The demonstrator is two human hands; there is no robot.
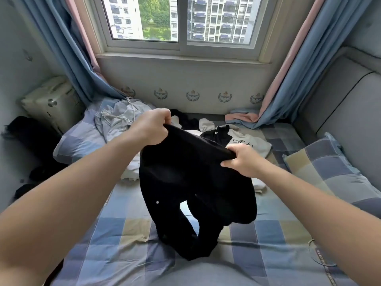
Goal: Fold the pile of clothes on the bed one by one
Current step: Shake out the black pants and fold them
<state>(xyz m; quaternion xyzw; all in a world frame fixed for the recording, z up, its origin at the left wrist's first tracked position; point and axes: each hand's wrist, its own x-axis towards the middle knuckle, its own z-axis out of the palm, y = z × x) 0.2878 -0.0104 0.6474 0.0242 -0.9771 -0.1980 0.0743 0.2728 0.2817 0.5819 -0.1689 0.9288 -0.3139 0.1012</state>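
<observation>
While the black trousers (195,182) hang above the checked bed (115,240), their legs touch the sheet. The left hand (151,126) pinches one end of the waistband with curled fingers, and the right hand (241,159) grips the other end. The pile (237,139) lies behind, near the window (181,21).

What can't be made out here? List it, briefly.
Head view:
- Pants: front or back unclear, all black.
- Fingertips of left grip and right grip: hidden in the cloth.
- Pile: middle hidden behind the pants.
- Shirt: print partly covered by the right grip.
- Dark heap, far left: too dark to identify.
</observation>
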